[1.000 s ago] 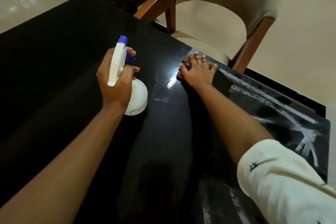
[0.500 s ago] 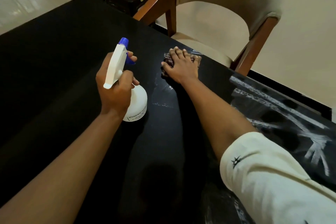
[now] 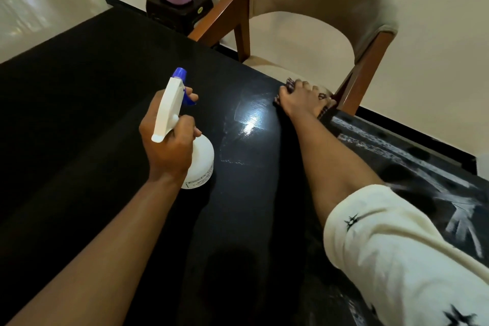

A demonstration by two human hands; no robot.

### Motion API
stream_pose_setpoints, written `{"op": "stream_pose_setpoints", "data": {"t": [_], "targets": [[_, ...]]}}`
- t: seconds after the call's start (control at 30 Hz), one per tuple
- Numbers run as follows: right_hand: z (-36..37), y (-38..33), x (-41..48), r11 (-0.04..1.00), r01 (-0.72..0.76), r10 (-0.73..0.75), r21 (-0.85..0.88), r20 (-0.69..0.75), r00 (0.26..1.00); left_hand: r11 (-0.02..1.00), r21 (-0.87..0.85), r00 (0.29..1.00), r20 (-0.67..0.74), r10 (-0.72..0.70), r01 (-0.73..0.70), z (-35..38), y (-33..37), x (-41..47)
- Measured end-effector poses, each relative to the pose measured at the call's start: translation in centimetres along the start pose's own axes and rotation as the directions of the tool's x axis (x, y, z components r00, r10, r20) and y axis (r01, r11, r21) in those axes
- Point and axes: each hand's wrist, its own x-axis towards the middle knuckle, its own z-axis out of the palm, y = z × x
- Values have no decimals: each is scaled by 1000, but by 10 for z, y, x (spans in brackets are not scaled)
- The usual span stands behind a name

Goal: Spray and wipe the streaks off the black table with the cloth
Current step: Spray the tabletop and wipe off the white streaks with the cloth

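Soft patterned cloth point(image 3: 289, 84) lay bunched under your right hand point(image 3: 304, 100), its fingers point(image 3: 308, 86) seemingly flat; your left hand point(image 3: 169, 151) gripped the white plastic spray bottle point(image 3: 202, 156).

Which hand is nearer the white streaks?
Right. The right hand presses the cloth just beside the white streaks; the left hand grips the spray bottle farther away.

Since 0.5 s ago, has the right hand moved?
Yes. The right hand, on the cloth, slid right along the table edge, toward the chair leg.
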Motion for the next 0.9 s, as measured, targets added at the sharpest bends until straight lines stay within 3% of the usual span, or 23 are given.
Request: {"op": "stream_pose_setpoints", "data": {"t": [0.13,0.27,0.47,0.63,0.8,0.9], "targets": [[13,-43,-12,970,241,-240,-24,33,970,1000,23,1000,-15,-11,11,1,-2,0],[22,-65,-52,874,485,-484,-26,52,874,1000,16,1000,-16,-4,4,1,3,0],[24,-41,-138,743,669,-664,-13,105,740,1000,18,1000,-14,-9,10,0,6,0],[18,13,-141,745,662,-654,-81,106,749,997,62,999,-24,-37,38,0,2,-2],[3,68,-79,893,431,-421,-132,95,902,996,59,997,-30,-67,68,0,-1,-2],[-10,98,-47,936,314,-315,-162,21,949,997,47,997,-27,-67,69,0,-2,-2]]}}
